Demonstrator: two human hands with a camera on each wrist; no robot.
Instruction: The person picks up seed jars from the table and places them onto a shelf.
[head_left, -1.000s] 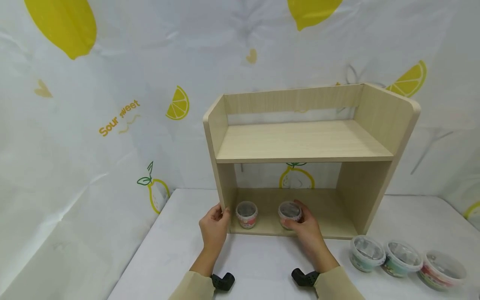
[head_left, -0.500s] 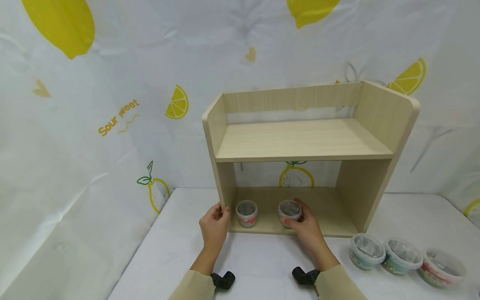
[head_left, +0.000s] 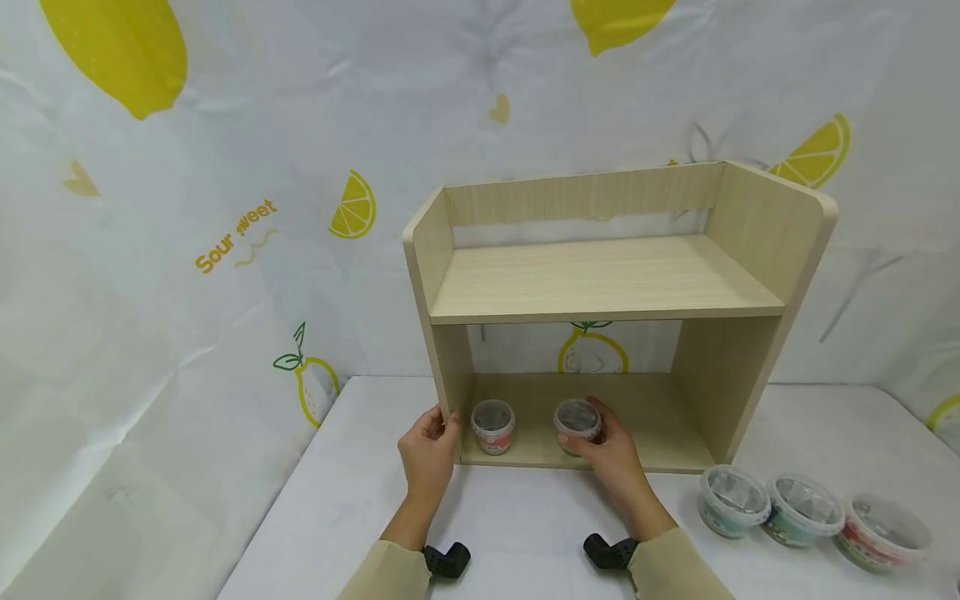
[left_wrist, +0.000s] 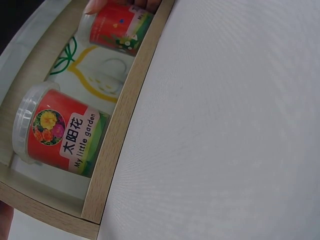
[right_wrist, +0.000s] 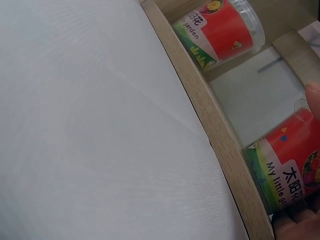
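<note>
A pale wooden two-tier shelf [head_left: 607, 279] stands on the table. My left hand [head_left: 429, 454] holds the front edge of its left side panel near the bottom. Just right of that panel, a red-labelled plastic cup [head_left: 492, 428] with a clear lid stands upright on the bottom board. My right hand [head_left: 617, 454] grips a second red-labelled cup [head_left: 577, 417] around its side, thumb in front and fingers behind. The left wrist view shows the first cup's label [left_wrist: 67, 135], reading "My little garden". In the right wrist view, the held cup [right_wrist: 285, 165] sits at the board's front edge.
Two green-labelled plastic tubs [head_left: 733, 502] [head_left: 804, 510] and a wider red-labelled tub [head_left: 883, 533] stand in a row on the white table [head_left: 517, 517] at the right. A lemon-printed white sheet [head_left: 247, 167] hangs behind the shelf.
The held cup has shifted very slightly to the left on the bottom board, with my right hand still around it. My left hand has stayed on the side panel.
</note>
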